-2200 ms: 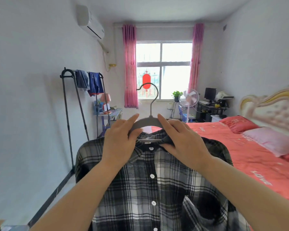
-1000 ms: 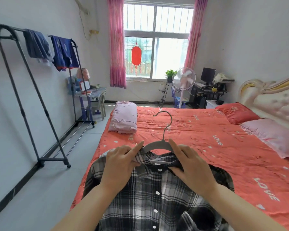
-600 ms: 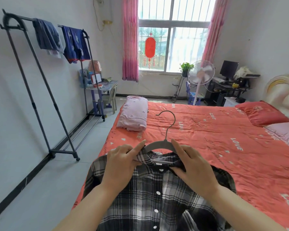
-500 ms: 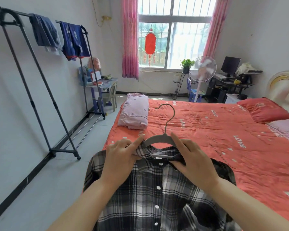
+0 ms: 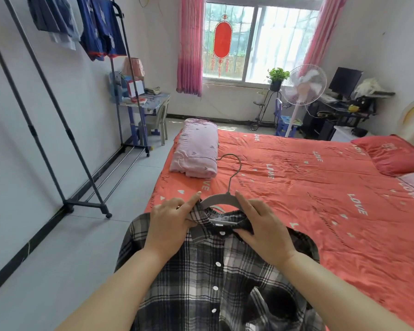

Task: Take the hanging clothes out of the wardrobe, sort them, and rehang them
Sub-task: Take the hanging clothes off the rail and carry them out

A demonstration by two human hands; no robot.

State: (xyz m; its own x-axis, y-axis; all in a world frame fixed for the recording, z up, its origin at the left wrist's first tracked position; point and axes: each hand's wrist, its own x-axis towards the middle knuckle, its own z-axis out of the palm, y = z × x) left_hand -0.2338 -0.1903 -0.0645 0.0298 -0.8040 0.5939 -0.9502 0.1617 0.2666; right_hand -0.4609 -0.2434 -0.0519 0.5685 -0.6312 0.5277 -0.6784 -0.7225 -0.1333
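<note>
A black-and-white plaid shirt [image 5: 215, 283] hangs on a grey hanger [image 5: 221, 199] right in front of me, buttoned, over the near corner of the bed. My left hand [image 5: 171, 225] pinches the left side of the collar and the hanger's shoulder. On the other side, my right hand [image 5: 263, 228] grips the collar and hanger. The hanger's hook points up and left, free of any rail. A dark clothes rack [image 5: 58, 111] stands along the left wall with blue garments [image 5: 98, 27] draped over its far end.
The bed [image 5: 320, 211] with its red cover fills the right half, a folded pink quilt [image 5: 196, 151] at its near left corner and pillows at the right. A small desk [image 5: 146, 103] and chair, a fan [image 5: 304, 84] and a computer desk stand near the window. Grey floor lies between rack and bed.
My view has dropped from the room's upper part toward the bed and moved closer. The shirt on its hanger has come down with both hands, held the same way throughout.
</note>
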